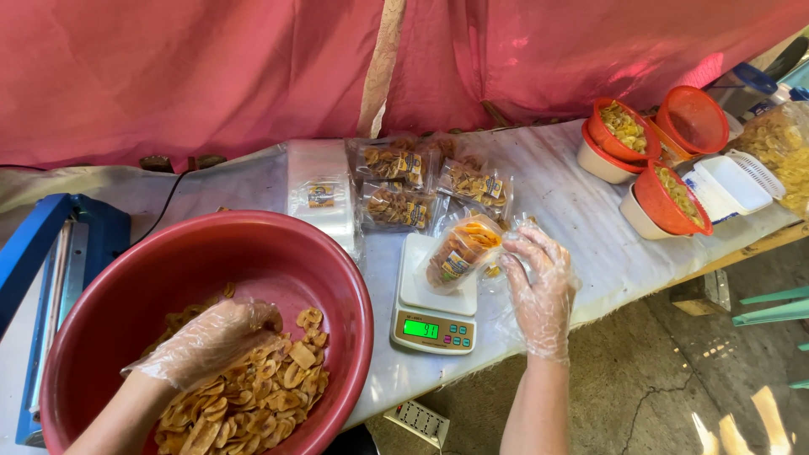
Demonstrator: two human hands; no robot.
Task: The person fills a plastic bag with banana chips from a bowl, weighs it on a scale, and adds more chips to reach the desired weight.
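Right grip [539, 291] on chip bag [462, 251]

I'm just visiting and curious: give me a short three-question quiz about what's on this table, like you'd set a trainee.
1. True or false: the left hand rests in the red basin of chips.
2. What does the right hand steady on the scale?
A. an empty red bowl
B. a clear bag of chips
C. a white lid
3. Fill in: the sealed packets lie on the table just ______ the scale, toward the pink curtain.

Key:
1. True; the gloved hand lies on the chips.
2. B.
3. Behind (beyond).
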